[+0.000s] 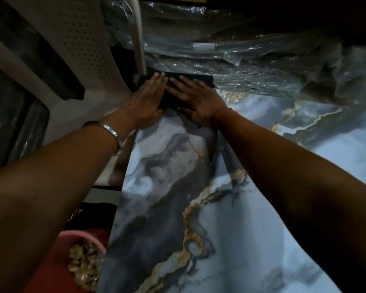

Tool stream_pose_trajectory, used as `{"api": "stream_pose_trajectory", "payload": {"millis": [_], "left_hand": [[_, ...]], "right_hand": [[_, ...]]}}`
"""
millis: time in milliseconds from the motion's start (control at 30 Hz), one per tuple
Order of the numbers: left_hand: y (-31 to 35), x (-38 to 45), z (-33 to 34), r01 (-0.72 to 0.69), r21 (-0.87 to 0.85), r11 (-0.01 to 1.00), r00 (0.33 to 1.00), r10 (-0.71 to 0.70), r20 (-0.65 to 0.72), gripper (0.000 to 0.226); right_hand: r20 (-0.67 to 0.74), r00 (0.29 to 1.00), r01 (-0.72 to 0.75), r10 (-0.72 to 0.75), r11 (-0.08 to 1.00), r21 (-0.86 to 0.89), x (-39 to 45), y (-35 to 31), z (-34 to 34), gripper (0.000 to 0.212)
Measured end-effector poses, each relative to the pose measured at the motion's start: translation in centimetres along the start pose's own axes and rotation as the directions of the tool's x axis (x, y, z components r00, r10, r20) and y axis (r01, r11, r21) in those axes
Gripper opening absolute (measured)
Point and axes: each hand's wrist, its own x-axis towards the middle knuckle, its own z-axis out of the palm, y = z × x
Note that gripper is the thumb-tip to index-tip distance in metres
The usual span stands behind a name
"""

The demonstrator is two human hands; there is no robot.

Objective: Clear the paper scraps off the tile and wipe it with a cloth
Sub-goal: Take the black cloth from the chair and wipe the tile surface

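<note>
Both hands, left [148, 100] and right [195, 102], pressed flat-fingered on the dark cloth [173, 96] at the tile's [178, 208] far-left corner; even pressure and overlapping strokes advised.

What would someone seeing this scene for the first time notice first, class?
Most striking is the large glossy blue-grey marble-patterned tile with gold veins, filling the centre and right. At its far end the left hand and right hand press flat, side by side, on a dark folded cloth. At the lower left, beside the tile, a red plastic tub holds crumpled pale scraps.
</note>
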Motion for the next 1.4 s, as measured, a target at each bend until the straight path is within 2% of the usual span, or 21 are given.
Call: {"api": "stream_pose_trajectory", "payload": {"millis": [167, 300, 400, 600, 733, 800, 867, 1000, 1133, 1300, 1400], "left_hand": [[0.6, -0.6, -0.2, 0.03, -0.046, 0.998, 0.999, -0.029, 0.016, 0.092], [2.7, -5.4, 0.5, 0.025, -0.016, 1.0, 0.999, -0.024, 0.044, 0.09], [5.8, -12.2, 2.0, 0.016, 0.036, 0.999, 0.996, -0.019, 0.086, 0.093], [13.6, -28.9, 4.4, -0.019, 0.054, 0.998, 0.991, 0.012, 0.133, 0.101], [19.4, -39.8, 6.4, 0.01, -0.047, 0.999, 0.998, -0.007, 0.059, 0.104], [21.7, -43.5, 7.1, 0.037, -0.048, 0.998, 0.997, -0.033, 0.075, 0.106], [23.8, -46.3, 7.6, 0.026, -0.048, 0.999, 0.998, -0.023, 0.065, 0.099], [26.5, -48.7, 8.6, 0.046, -0.043, 0.998, 0.995, -0.042, 0.093, 0.093], [27.3, -47.1, 8.7, 0.049, -0.086, 0.995, 0.992, -0.038, 0.118, 0.097], [27.7, -43.2, 8.5, 0.013, -0.095, 0.995, 0.996, -0.004, 0.094, 0.098], [27.2, -38.7, 8.1, 0.011, -0.092, 0.996, 0.998, -0.005, 0.065, 0.089]], "right_hand": [[-0.002, 0.999, -0.054, 0.054, 0.999, 0.0, -1.1, -1.4, 0.2, 0.072], [-0.006, 0.998, -0.061, 0.061, 0.998, 0.0, -5.2, -5.6, 0.9, 0.071], [0.01, 0.999, -0.044, 0.044, 0.999, 0.004, -9.7, -11.4, 1.8, 0.072], [0.053, 0.992, -0.114, 0.111, 0.992, 0.06, -21.5, -27.1, 3.8, 0.076], [0.097, 0.991, -0.106, 0.093, 0.984, 0.144, -29.1, -36.5, 3.9, 0.078], [0.124, 0.989, -0.104, 0.083, 0.979, 0.174, -31.9, -39.5, 3.8, 0.08], [0.163, 0.983, -0.108, 0.079, 0.978, 0.179, -34.3, -41.7, 3.8, 0.083], [0.22, 0.972, -0.112, 0.079, 0.983, 0.142, -37.2, -43.4, 4.1, 0.084], [0.213, 0.967, -0.178, 0.143, 0.972, 0.154, -38.3, -42.3, 3.4, 0.087], [0.173, 0.971, -0.194, 0.167, 0.969, 0.15, -38.3, -38.5, 3.0, 0.091], [0.145, 0.978, -0.168, 0.152, 0.98, 0.109, -37.0, -34.2, 3.4, 0.087]]}}
